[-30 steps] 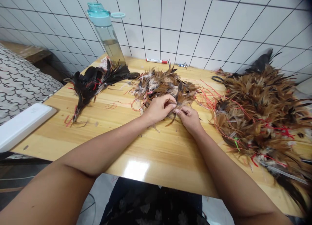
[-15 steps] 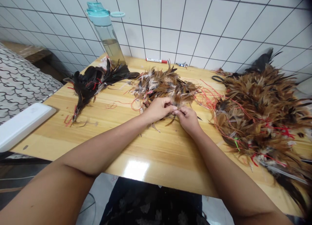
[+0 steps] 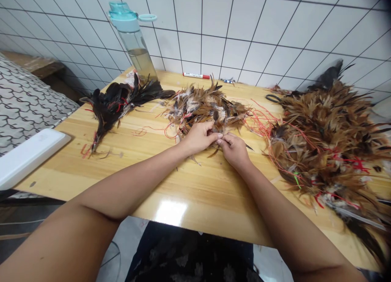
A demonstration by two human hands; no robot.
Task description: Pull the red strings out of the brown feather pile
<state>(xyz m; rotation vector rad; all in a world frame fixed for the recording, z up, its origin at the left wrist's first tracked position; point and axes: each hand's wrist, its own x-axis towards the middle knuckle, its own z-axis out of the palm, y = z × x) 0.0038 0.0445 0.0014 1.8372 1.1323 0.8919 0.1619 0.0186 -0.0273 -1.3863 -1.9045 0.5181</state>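
A loose heap of brown feathers (image 3: 201, 107) lies at the middle of the wooden table, with red strings trailing from it. At its near edge my left hand (image 3: 200, 137) is closed, thumb and fingers pinching feathers. My right hand (image 3: 234, 149) meets it there, its thumb and forefinger pressed together in a pinch on feathers too. The two hands' fingertips touch or almost touch, and they hide most of what is held. A dark feather tip (image 3: 249, 147) sticks out just right of my right hand.
To the right spreads a big pile of brown feathers (image 3: 324, 127) with red strings (image 3: 262, 121). Black feathers (image 3: 106, 107) lie at the left, beside a water bottle (image 3: 140, 58). Along the tiled wall lies a marker (image 3: 195, 75). A white box-like object (image 3: 33, 156) sits at the left edge.
The brown feathers that stood up above my fingertips have dropped or folded down. My right hand has shifted very slightly; both hands stay pinched at the same spot.
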